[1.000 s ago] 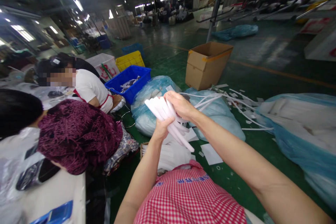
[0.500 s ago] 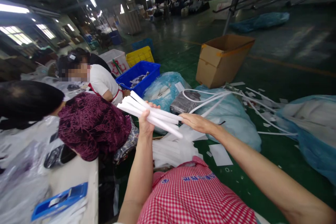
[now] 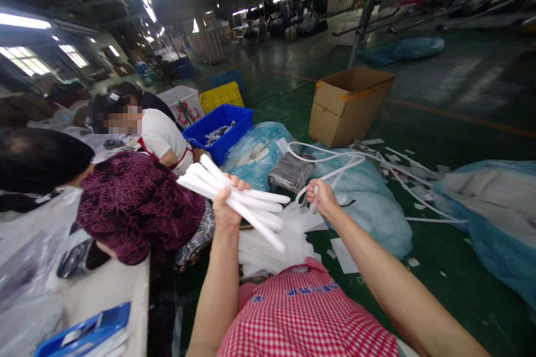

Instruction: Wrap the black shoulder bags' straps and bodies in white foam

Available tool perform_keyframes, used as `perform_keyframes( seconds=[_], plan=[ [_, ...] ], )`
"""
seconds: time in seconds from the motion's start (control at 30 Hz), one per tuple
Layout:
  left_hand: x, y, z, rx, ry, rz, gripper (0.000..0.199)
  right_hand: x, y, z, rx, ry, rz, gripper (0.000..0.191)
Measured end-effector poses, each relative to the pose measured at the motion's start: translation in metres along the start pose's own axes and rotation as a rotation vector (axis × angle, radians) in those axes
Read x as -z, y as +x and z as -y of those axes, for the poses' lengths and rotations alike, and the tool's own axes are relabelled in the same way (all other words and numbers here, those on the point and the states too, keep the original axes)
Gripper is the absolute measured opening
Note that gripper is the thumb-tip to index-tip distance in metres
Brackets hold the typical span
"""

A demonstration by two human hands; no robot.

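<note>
My left hand is closed round a bundle of white foam rods, held in front of my checked apron. To its right, my right hand grips the end part of a long white foam cord. From there the cord loops back over a blue plastic bag and trails to the right. Below the bundle lies a pile of white foam strips by my lap. A dark plastic-wrapped package sits just beyond my right hand.
Two co-workers sit at the left by a white table with a blue tool on it. Ahead stand a blue crate, a yellow crate and an open cardboard box. Another blue bag lies at the right; scraps litter the floor.
My right hand has moved away from the bundle's right end and now grips the long foam cord. My left hand still holds the bundle, slightly lower and further left in view.
</note>
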State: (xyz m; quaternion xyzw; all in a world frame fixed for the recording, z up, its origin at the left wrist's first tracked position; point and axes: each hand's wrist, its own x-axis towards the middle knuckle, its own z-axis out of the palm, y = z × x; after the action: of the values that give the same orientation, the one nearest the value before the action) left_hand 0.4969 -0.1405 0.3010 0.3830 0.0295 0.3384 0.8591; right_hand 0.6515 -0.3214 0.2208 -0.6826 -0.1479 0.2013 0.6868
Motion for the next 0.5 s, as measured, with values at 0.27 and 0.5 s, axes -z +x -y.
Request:
perform_keyframes(
  seconds=[0.27,0.5],
  plan=[
    [-0.009,-0.004,0.053,0.306,0.291,0.026,0.053,-0.029,0.01,0.081,0.29,0.182,0.201,0.043],
    [-0.022,-0.007,0.078,0.225,0.364,-0.043,0.058,-0.054,0.006,0.11,0.335,-0.151,0.145,0.036]
  ],
)
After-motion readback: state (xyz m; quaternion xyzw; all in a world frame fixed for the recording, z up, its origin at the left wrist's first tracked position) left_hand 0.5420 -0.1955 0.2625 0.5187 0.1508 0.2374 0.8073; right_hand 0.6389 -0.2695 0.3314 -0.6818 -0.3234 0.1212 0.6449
